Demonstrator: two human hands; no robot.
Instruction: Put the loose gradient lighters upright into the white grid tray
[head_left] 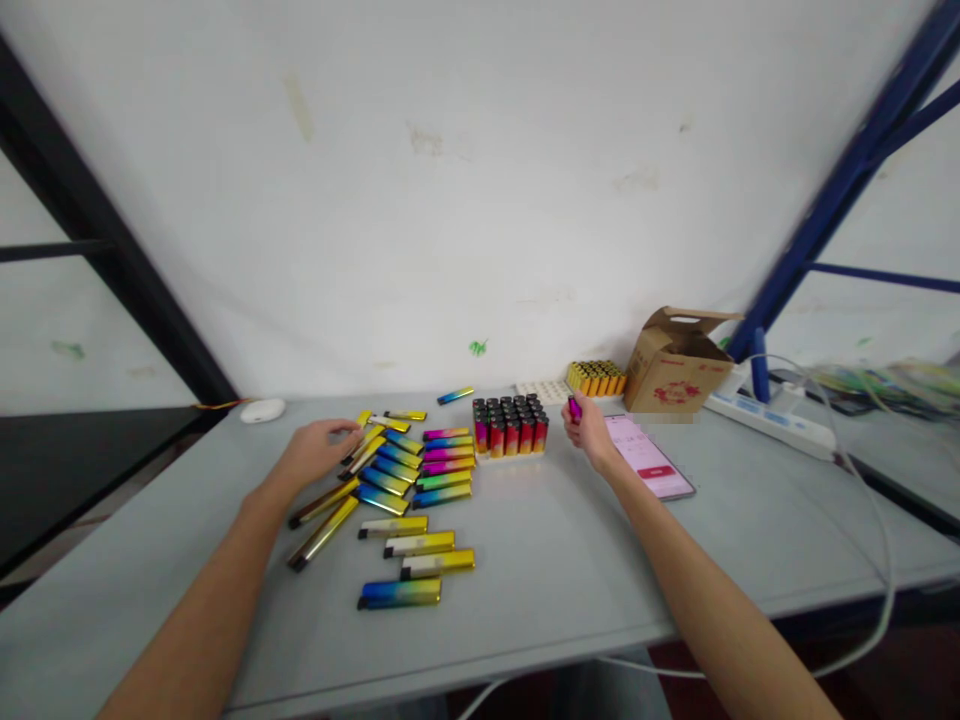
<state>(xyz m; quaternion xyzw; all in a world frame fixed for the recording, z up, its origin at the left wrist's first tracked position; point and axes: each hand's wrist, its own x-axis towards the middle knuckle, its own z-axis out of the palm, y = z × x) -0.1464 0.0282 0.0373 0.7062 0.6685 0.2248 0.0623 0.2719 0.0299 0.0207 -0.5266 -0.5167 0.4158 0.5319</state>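
Note:
My left hand (322,447) hovers over the left edge of a spread of lighters, its fingers loosely curved and apart, with nothing visible in them. Beneath and beside it lie yellow-and-white lighters (364,455) and blue-and-yellow lighters (385,480). My right hand (589,432) is closed around a magenta lighter (574,409), of which only the upper part shows. Just left of that hand, red and magenta lighters with black tops (511,430) stand upright in tight rows on a white base. A column of magenta, green and blue lighters (448,468) lies flat between them and my left hand.
Behind my right hand are a white holed tray (541,391) and a block of upright yellow-orange pieces (598,378). An open cardboard box (671,375), phone (651,460) and power strip (780,425) sit right. Several lighters (420,543) lie nearer the front. A white case (262,410) sits far left.

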